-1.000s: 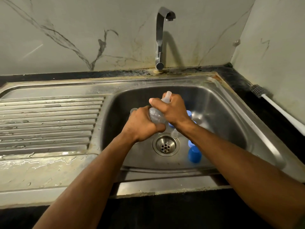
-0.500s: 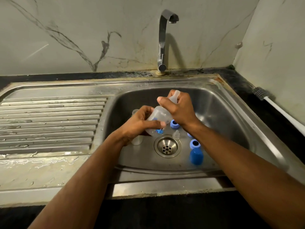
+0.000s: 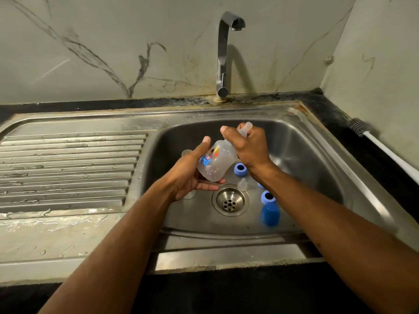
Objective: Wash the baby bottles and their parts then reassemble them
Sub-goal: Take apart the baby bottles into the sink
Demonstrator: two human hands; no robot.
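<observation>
A clear baby bottle (image 3: 218, 163) with a coloured print is tilted above the sink basin (image 3: 301, 159). My left hand (image 3: 192, 173) cradles its base, thumb up along the side. My right hand (image 3: 248, 147) grips the bottle's top, and a clear nipple (image 3: 246, 128) sticks out above the fingers. On the basin floor lie a blue bottle (image 3: 269, 210), a blue collar ring (image 3: 240, 169), a loose clear nipple (image 3: 242, 184) and a clear cap (image 3: 186, 152) behind my left hand.
The drain (image 3: 230, 201) sits in the basin's middle. The tap (image 3: 223, 53) stands behind, with no water running. A ribbed, wet draining board (image 3: 68, 168) lies to the left. A bottle brush (image 3: 371, 137) with a white handle rests on the dark counter at right.
Both hands have lifted the clear bottle higher and turned it, so its printed side shows. My left hand has opened up under the base.
</observation>
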